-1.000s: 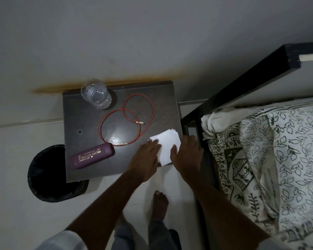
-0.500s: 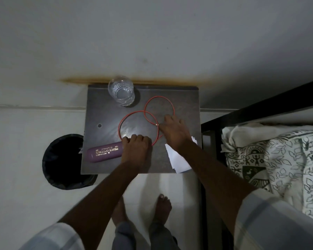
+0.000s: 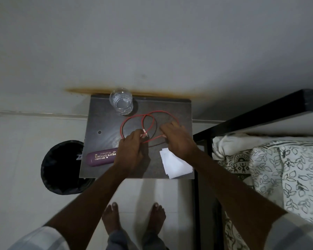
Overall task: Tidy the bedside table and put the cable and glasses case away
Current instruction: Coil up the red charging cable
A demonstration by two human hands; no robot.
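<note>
A red cable (image 3: 153, 117) lies in loose loops on the dark bedside table (image 3: 101, 123). My left hand (image 3: 131, 150) pinches one white plug end of the cable, lifted a little off the top. My right hand (image 3: 177, 138) grips the cable's other end just to the right. A purple glasses case (image 3: 101, 156) with gold lettering lies at the table's front left, its right end hidden under my left hand. A stack of white papers (image 3: 173, 164) sits at the front right corner, partly under my right forearm.
A clear glass (image 3: 122, 101) stands at the table's back edge against the wall. A black bin (image 3: 61, 166) sits on the floor to the left. A bed with a black frame (image 3: 251, 116) and patterned sheet (image 3: 278, 168) is on the right. My bare feet stand below the table.
Both hands left the papers and went to the cable. Each now holds a cable end, and the loops have shifted and partly lifted. The papers stay at the front right.
</note>
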